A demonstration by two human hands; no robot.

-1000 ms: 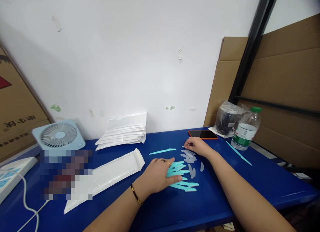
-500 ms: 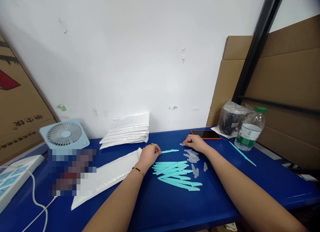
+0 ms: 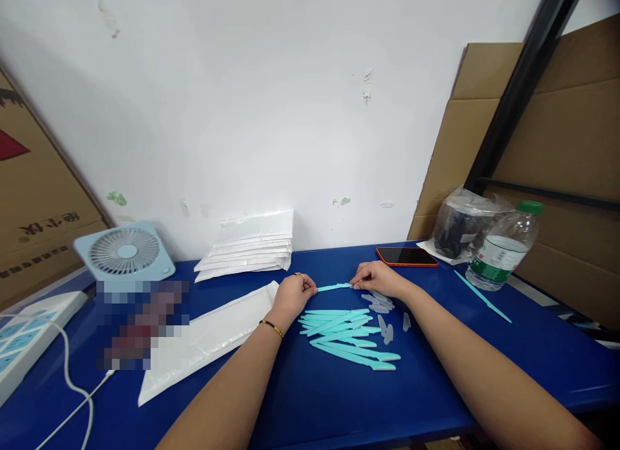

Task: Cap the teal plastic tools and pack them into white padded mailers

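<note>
My left hand [image 3: 295, 295], with a ring and a dark bracelet, pinches the handle end of a turquoise eyebrow razor [image 3: 334, 286]. My right hand [image 3: 376, 279] is closed at the blade end of that razor; the small clear cap in its fingertips is mostly hidden. Below the hands lies a loose pile of turquoise eyebrow razors [image 3: 339, 324], most with blades toward the right. Several translucent blade caps [image 3: 378, 302] are scattered beside the pile, under my right wrist. One more razor [image 3: 483, 296] lies apart at the right.
A white padded mailer [image 3: 203, 340] lies left of my left arm, with a stack of mailers [image 3: 247, 246] against the wall. A blue fan [image 3: 128, 251], a power strip [image 3: 36, 340] and a cable are at left. A phone [image 3: 407, 256], bagged dark object [image 3: 458, 230] and water bottle [image 3: 504, 250] stand right.
My right hand has brought the clear cap left and down to the razor's blade end, closing the gap. My left hand still holds the razor. The view has shifted slightly.
</note>
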